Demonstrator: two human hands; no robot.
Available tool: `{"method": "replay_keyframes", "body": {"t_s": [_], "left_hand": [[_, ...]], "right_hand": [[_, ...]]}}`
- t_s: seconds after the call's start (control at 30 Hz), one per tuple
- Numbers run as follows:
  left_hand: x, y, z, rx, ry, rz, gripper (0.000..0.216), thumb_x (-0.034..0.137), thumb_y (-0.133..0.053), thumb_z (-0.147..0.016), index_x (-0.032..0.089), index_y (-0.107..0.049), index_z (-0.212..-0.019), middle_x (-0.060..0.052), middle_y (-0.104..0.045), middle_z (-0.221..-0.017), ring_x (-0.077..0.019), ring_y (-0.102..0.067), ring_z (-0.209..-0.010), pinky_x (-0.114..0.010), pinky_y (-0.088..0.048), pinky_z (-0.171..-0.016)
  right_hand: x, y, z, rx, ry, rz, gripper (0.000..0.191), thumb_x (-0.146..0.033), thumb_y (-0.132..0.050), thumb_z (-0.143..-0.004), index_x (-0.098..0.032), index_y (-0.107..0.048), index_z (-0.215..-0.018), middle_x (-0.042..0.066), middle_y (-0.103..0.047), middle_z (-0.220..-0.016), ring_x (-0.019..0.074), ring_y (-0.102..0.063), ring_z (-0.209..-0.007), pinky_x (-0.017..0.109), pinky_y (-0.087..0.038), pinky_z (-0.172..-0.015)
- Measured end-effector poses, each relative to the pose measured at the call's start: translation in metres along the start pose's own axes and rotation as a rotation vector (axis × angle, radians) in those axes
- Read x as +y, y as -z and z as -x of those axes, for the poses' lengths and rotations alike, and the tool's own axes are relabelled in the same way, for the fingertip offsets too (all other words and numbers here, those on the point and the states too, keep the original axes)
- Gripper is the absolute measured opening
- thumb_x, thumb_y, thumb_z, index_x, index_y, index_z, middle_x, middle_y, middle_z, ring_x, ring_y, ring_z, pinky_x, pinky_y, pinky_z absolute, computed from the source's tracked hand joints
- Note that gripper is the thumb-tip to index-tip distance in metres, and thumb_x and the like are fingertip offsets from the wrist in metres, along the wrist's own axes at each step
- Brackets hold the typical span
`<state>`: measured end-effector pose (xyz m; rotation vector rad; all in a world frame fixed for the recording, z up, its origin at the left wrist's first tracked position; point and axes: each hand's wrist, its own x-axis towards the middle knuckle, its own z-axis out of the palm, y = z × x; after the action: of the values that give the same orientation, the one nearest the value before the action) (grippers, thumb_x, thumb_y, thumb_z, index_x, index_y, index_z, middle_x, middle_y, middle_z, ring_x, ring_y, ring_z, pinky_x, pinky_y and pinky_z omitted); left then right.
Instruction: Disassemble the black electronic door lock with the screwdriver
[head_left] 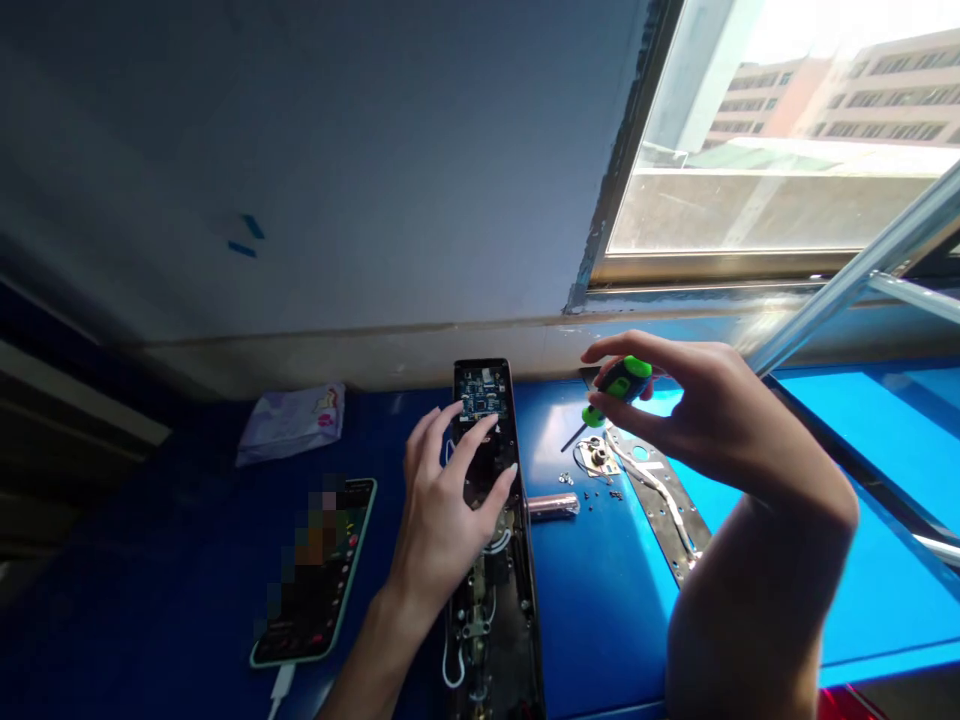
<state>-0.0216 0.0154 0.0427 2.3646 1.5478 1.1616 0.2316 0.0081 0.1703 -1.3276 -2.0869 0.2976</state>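
Observation:
A long black device housing [517,560] lies lengthwise in front of me, its inside exposed. Near its far end sits a circuit board [480,393], with wires and metal parts further toward me. My left hand [454,475] spreads its fingers over the housing, two fingertips at the board's near edge. In my right hand [667,400] is a green and black screwdriver [626,385], gripped by the handle and held above the table. Its shaft slants down to the left. Under it are a small part with wires [598,455] and loose screws [566,479].
Left of the housing, a phone [322,570] is plugged into a white cable, and a white packet [292,422] lies by the wall. To the right are a copper-coloured cylinder [553,506] and a perforated black plate [664,500]. A metal ladder [847,280] leans near the window.

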Motion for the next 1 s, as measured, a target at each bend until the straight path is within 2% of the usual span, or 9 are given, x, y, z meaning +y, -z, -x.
{"method": "replay_keyframes", "body": {"t_s": [0.1,0.2,0.33,0.4,0.53,0.7,0.77,0.9,1.0], "left_hand": [[-0.01,-0.003,0.032,0.012,0.155,0.054,0.057,0.041,-0.071,-0.096,0.033,-0.054,-0.151,-0.011,-0.045,-0.16,-0.037,-0.044,-0.15,-0.062,-0.045,-0.122],[-0.015,-0.006,0.051,0.02,0.271,0.145,0.06,0.045,-0.067,-0.099,0.033,-0.049,-0.154,-0.012,-0.048,-0.157,-0.0352,-0.049,-0.147,-0.058,-0.048,-0.119],[-0.017,-0.01,0.059,0.021,0.386,0.31,0.057,0.043,-0.063,-0.101,0.028,-0.05,-0.154,-0.012,-0.064,-0.135,-0.0274,-0.071,-0.114,-0.044,-0.063,-0.097],[-0.017,-0.01,0.06,-0.03,0.43,0.416,0.054,0.042,-0.059,-0.104,0.027,-0.048,-0.155,-0.01,-0.071,-0.12,-0.0233,-0.075,-0.098,-0.039,-0.065,-0.087],[-0.018,-0.011,0.06,-0.14,0.46,0.614,0.054,0.04,-0.051,-0.108,0.025,-0.042,-0.159,-0.006,-0.077,-0.106,-0.0222,-0.077,-0.092,-0.038,-0.065,-0.087],[-0.022,-0.011,0.06,-0.142,0.475,0.688,0.057,0.042,-0.055,-0.106,0.023,-0.045,-0.159,-0.009,-0.078,-0.12,-0.0257,-0.077,-0.11,-0.037,-0.065,-0.09],[-0.023,-0.011,0.06,-0.124,0.476,0.682,0.056,0.042,-0.055,-0.105,0.024,-0.047,-0.158,-0.01,-0.078,-0.122,-0.0259,-0.077,-0.11,-0.037,-0.066,-0.089],[-0.025,-0.01,0.061,-0.108,0.472,0.673,0.055,0.042,-0.054,-0.106,0.023,-0.048,-0.158,-0.009,-0.08,-0.112,-0.0246,-0.079,-0.1,-0.036,-0.066,-0.086],[-0.028,-0.009,0.063,-0.115,0.461,0.667,0.057,0.043,-0.054,-0.106,0.022,-0.047,-0.159,-0.008,-0.08,-0.108,-0.0244,-0.079,-0.098,-0.036,-0.066,-0.084]], "right_hand": [[-0.007,-0.008,-0.003,0.034,0.005,0.064,0.024,-0.038,-0.07,-0.096,-0.022,-0.071,-0.114,0.003,-0.075,-0.086,0.0159,-0.067,-0.069,0.032,-0.053,-0.062],[-0.016,-0.015,-0.004,0.077,-0.02,0.125,0.023,-0.04,-0.072,-0.094,-0.022,-0.072,-0.109,0.001,-0.072,-0.079,0.0147,-0.063,-0.062,0.031,-0.05,-0.059],[-0.025,-0.023,-0.004,0.102,-0.06,0.162,0.022,-0.039,-0.073,-0.092,-0.023,-0.073,-0.107,-0.001,-0.065,-0.068,0.0125,-0.056,-0.055,0.029,-0.046,-0.054],[-0.027,-0.027,-0.001,0.102,-0.1,0.16,0.022,-0.041,-0.073,-0.091,-0.023,-0.073,-0.105,-0.001,-0.066,-0.066,0.013,-0.058,-0.055,0.029,-0.047,-0.054],[-0.026,-0.041,0.01,0.116,-0.194,0.099,0.021,-0.042,-0.069,-0.092,-0.021,-0.069,-0.097,0.002,-0.073,-0.076,0.0153,-0.064,-0.061,0.032,-0.052,-0.059],[-0.023,-0.069,0.039,0.207,-0.274,0.096,0.02,-0.042,-0.069,-0.093,-0.022,-0.066,-0.094,0.003,-0.073,-0.081,0.0172,-0.067,-0.067,0.033,-0.053,-0.064],[-0.023,-0.081,0.052,0.242,-0.318,0.077,0.02,-0.043,-0.068,-0.094,-0.023,-0.065,-0.095,0.004,-0.075,-0.086,0.0192,-0.069,-0.071,0.035,-0.053,-0.066],[-0.028,-0.106,0.077,0.204,-0.375,0.088,0.019,-0.042,-0.063,-0.097,-0.024,-0.059,-0.09,0.007,-0.075,-0.089,0.023,-0.071,-0.078,0.037,-0.052,-0.071],[-0.032,-0.124,0.093,0.149,-0.412,0.096,0.02,-0.039,-0.059,-0.098,-0.026,-0.052,-0.086,0.004,-0.07,-0.078,0.0213,-0.066,-0.067,0.034,-0.046,-0.062]]}}
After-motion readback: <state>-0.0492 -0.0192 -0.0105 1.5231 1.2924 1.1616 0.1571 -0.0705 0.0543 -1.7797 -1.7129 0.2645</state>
